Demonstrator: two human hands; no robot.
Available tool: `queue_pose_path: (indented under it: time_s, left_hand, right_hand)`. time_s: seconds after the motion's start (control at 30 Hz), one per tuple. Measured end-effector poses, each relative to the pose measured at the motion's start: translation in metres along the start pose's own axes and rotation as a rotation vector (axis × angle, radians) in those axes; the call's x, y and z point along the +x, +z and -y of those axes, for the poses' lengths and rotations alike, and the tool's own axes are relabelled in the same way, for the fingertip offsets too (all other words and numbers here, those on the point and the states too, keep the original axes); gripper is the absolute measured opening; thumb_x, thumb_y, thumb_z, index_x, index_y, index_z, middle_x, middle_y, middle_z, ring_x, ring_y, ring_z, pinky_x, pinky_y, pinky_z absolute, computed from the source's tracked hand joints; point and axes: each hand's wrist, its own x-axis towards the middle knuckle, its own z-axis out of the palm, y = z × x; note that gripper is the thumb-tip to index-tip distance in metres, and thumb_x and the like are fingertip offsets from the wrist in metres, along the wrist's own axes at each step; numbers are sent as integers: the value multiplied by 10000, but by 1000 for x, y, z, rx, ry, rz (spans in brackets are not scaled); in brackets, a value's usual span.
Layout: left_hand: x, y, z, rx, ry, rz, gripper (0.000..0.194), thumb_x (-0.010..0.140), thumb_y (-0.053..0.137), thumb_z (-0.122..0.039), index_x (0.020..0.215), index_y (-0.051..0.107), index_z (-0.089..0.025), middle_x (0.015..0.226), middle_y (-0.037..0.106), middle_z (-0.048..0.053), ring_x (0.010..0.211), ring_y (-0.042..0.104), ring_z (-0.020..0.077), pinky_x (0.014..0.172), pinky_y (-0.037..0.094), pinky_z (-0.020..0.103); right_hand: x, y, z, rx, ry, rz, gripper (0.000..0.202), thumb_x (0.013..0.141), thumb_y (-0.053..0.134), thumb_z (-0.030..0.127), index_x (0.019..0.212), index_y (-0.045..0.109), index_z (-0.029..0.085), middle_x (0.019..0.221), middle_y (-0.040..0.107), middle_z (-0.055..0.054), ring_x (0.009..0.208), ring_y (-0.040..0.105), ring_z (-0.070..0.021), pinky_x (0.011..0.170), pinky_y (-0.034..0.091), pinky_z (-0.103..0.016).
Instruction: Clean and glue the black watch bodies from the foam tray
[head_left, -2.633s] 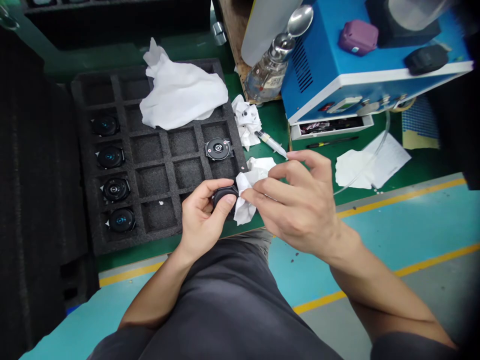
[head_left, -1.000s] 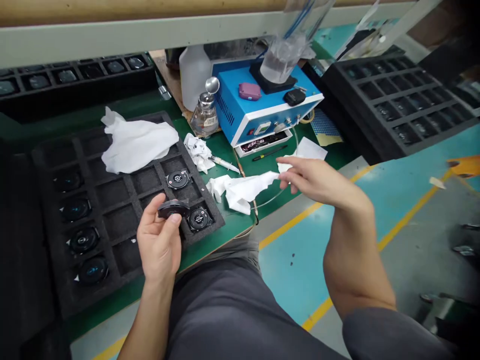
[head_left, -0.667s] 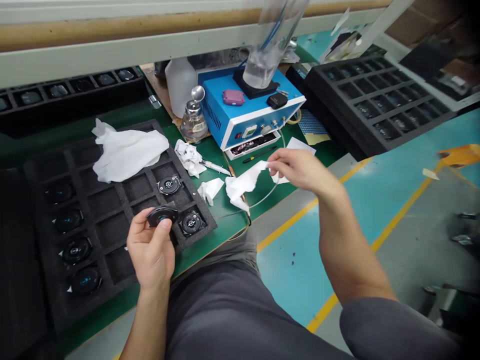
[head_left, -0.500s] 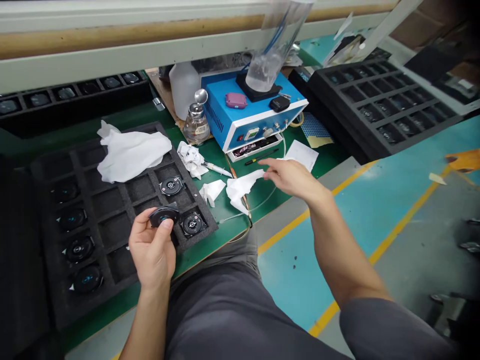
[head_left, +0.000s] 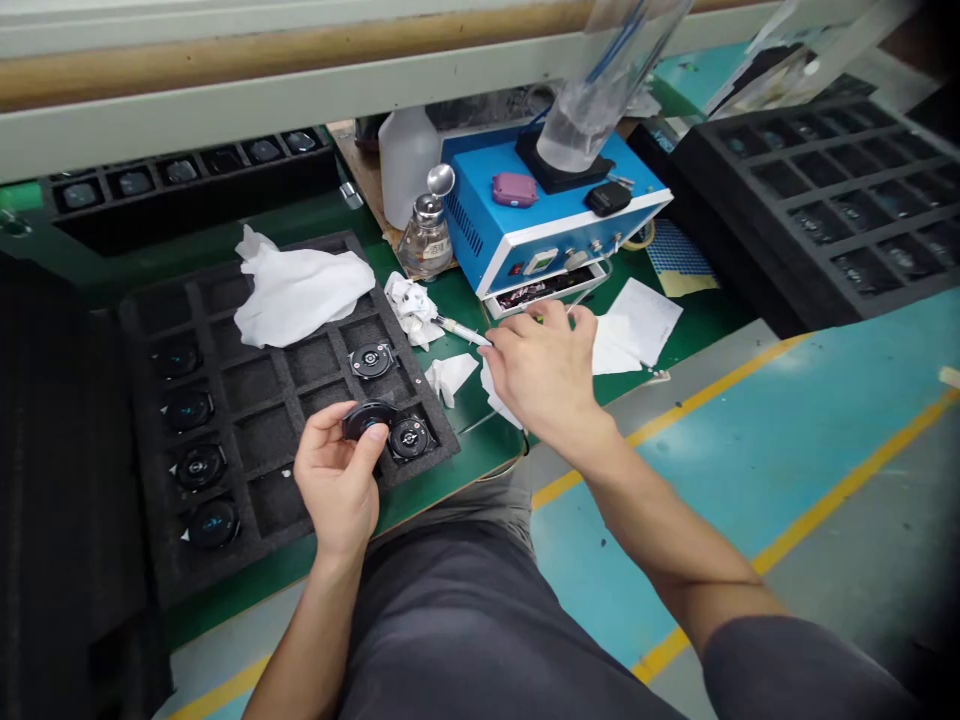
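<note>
Pinched between the thumb and fingers of my left hand is a round black device, tilted above the black foam tray. Beside it, two similar round devices lie in the tray's right column. My right hand is palm down over the green bench, fingers bent and apart, with its fingertips by the tip of a thin syringe. It partly covers a white wipe. A crumpled wipe and a small wipe piece lie between the hands.
A large white cloth covers part of the tray. Behind are a glass bottle, a white bottle and a blue box bearing a clear cylinder. More foam trays stand at right; white paper lies nearer.
My right hand has moved left and down toward the syringe, now partly covering the wipe. My left hand still holds the round device. The camera view has shifted.
</note>
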Motion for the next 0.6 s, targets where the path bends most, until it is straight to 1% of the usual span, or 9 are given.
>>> queue_pose_path:
  time_s: [0.07,0.13,0.2,0.23,0.3,0.37,0.47,0.53,0.6]
  left_hand:
    - [-1,-3,1,14,0,13,336,684,908,-163,969,735,-205,869,747,-7,796,697,91,770,553,171]
    - [-4,-7,3,32,3,31,324,709,895,-165,986,733,-206,879,747,-3,806,699,94,772,553,172]
    - [-6,-10,5,64,20,56,314,731,882,-164,1002,730,-206,895,747,3,821,704,101,774,556,178]
    - [-7,-11,6,79,31,69,312,738,876,-161,1009,729,-206,903,747,7,828,707,106,776,558,181]
    - [-8,-13,6,98,53,94,305,750,864,-152,1017,727,-204,924,754,15,850,716,116,790,564,192]
    - [-9,-14,4,94,65,133,296,766,848,-140,1026,724,-209,979,772,32,911,733,136,825,573,214]
    - [-11,-16,-2,88,48,291,286,778,828,-119,1026,729,-221,1096,789,73,1040,746,186,890,581,267]
    - [-12,-18,-5,143,35,456,277,773,825,-115,1016,744,-220,1194,772,117,1131,730,235,928,579,315]
    - [-12,-19,-8,246,51,611,260,774,821,-124,1011,763,-216,1322,717,158,1221,693,285,967,569,366]
  right_hand:
    - [-1,-12,13,-91,7,11,198,962,575,284,958,763,222,975,764,-138,1134,572,-414,929,419,-657]
    - [-3,-26,11,-146,35,16,181,955,597,317,975,749,222,836,742,-127,943,637,-358,791,484,-530]
    - [-1,-35,5,-166,64,14,220,960,597,373,983,740,207,704,689,-103,732,630,-280,641,450,-398]
    - [2,-35,2,-160,49,22,228,963,594,379,977,740,204,698,680,-98,708,624,-265,606,423,-369]
    - [12,-26,2,-96,-72,102,191,965,595,330,998,741,212,834,718,-107,823,646,-279,606,412,-353]
    - [23,-7,8,26,-209,253,210,938,632,271,1115,727,211,1065,726,-126,998,632,-299,659,442,-356]
    - [34,14,15,194,-191,399,118,918,630,219,950,741,192,1000,724,-103,1006,616,-275,713,449,-340]
    - [34,12,15,410,-88,434,157,924,619,262,820,711,188,822,703,-55,830,616,-210,674,434,-310]
    - [30,0,13,733,39,516,238,919,639,369,775,675,182,664,630,-8,623,539,-141,580,391,-276]
